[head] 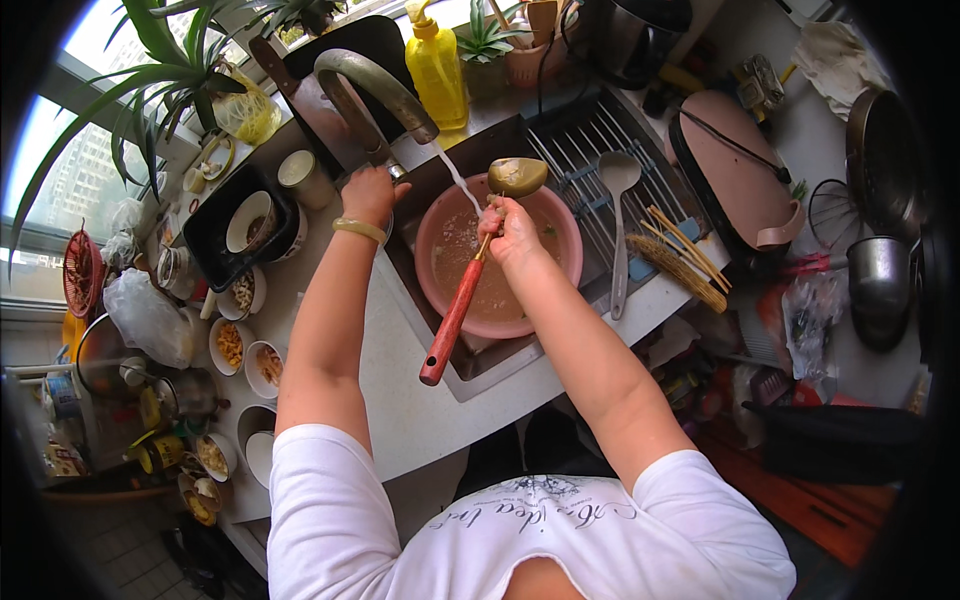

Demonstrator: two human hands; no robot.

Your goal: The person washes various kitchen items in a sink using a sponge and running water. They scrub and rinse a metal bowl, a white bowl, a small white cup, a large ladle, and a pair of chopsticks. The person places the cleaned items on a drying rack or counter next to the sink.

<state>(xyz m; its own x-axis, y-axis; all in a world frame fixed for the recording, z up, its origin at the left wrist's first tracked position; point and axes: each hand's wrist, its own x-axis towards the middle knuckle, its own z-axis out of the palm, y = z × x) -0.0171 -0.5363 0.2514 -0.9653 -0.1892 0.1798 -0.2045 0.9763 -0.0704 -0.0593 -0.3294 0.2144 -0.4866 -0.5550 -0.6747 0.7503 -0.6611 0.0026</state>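
My left hand [367, 196], with a pale bangle at the wrist, is closed at the lever of the metal faucet [375, 97]; its fingers partly hide the lever. A stream of water [461, 180] runs from the spout into a pink basin [425, 277] of cloudy brownish water, which sits in the steel sink [480, 375]. Above the basin, my right hand [514, 229] grips a ladle by its metal shaft, close to the bowl. The ladle's brass-coloured bowl [517, 177] points away from me, and its red handle [454, 322] slants down toward me.
A drying rack [581, 142] spans the sink's right part, with a grey ladle [619, 225], straw brush [675, 270] and wooden sticks [690, 247]. Behind stand a yellow pump bottle [439, 75] and a cleaver [319, 112]. Bowls of chopped food [229, 345] line the left counter.
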